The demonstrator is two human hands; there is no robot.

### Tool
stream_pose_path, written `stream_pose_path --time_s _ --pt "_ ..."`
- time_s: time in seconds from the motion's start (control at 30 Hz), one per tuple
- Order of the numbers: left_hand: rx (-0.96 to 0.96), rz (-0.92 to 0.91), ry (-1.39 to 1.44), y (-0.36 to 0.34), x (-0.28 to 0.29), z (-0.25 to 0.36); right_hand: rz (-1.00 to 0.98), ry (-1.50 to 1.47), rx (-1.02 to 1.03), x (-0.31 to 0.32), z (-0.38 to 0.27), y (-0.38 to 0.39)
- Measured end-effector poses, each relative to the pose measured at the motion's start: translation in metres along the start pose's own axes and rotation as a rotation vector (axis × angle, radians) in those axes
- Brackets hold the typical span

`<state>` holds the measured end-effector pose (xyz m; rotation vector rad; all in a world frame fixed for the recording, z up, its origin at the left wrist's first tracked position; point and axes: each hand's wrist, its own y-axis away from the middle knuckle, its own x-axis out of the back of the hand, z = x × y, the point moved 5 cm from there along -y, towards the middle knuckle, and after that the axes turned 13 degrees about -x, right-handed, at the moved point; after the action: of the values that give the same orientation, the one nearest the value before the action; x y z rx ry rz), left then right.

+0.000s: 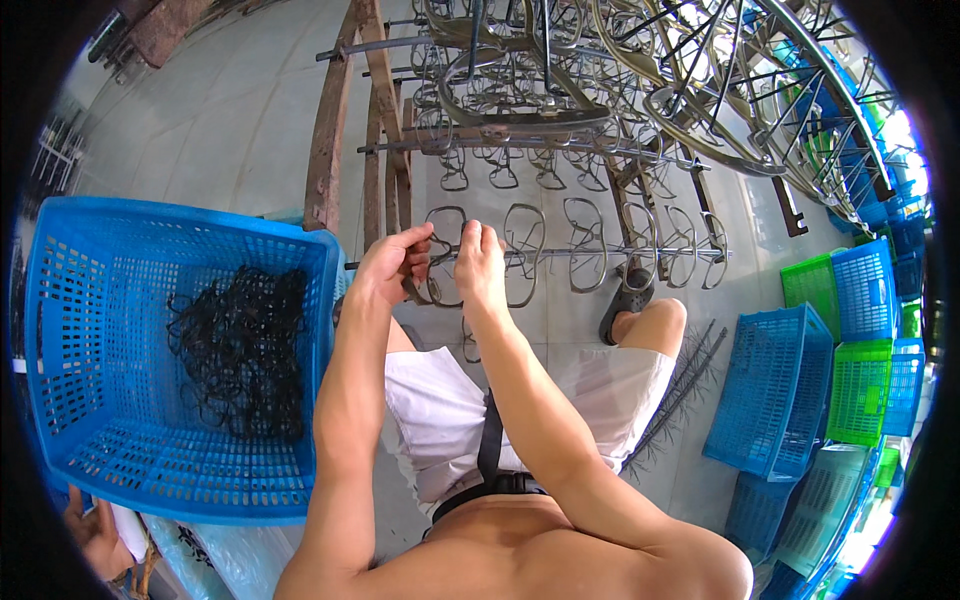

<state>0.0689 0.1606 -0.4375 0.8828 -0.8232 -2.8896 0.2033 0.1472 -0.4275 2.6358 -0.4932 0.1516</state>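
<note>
My left hand [395,262] is closed at the left edge of a thin, dark figure-eight-shaped loop [447,208]. At the loop's right edge is my right hand [482,262], its fingers pressed together and partly hiding the loop. A metal rod [620,252] runs sideways at the height of my hands. Along it, to the right, hang several more such loops [524,207], spaced apart. My fingers cover the place where the held loop meets the rod.
To my left stands a blue perforated basket [180,212] with a tangle of thin black pieces [240,350]. A wooden rack [327,150] carries more rods of hanging loops ahead. Metal hoops with spikes [530,122] overhang the far side. Blue and green baskets [765,390] are stacked at right.
</note>
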Motion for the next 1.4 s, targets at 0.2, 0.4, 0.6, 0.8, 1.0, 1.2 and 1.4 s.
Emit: stream_pose_path --time_s 0.2,0.4,0.6,0.8,1.0,1.2,1.4 --pt "-0.165 -0.048 -0.178 0.013 0.001 0.002 -0.213 -0.214 -0.327 0.007 -0.014 0.016" --pt "-0.202 -0.092 -0.279 0.015 -0.006 0.006 -0.245 -0.387 -0.288 0.011 -0.008 0.015" --pt "-0.289 -0.046 -0.441 0.024 -0.01 0.012 -0.203 -0.441 -0.485 0.015 -0.011 0.02" --pt "-0.33 -0.065 -0.537 0.022 -0.011 0.013 -0.252 -0.417 -0.352 0.015 -0.01 0.022" --pt "-0.418 -0.07 -0.682 0.028 -0.028 0.015 -0.115 -0.252 -0.102 0.022 0.008 0.024" --pt "-0.415 -0.051 -0.662 0.032 -0.029 0.012 0.05 -0.173 0.019 0.028 0.003 0.04" --pt "-0.428 -0.053 -0.674 0.028 -0.029 0.007 0.119 -0.103 0.06 0.032 -0.005 0.046"
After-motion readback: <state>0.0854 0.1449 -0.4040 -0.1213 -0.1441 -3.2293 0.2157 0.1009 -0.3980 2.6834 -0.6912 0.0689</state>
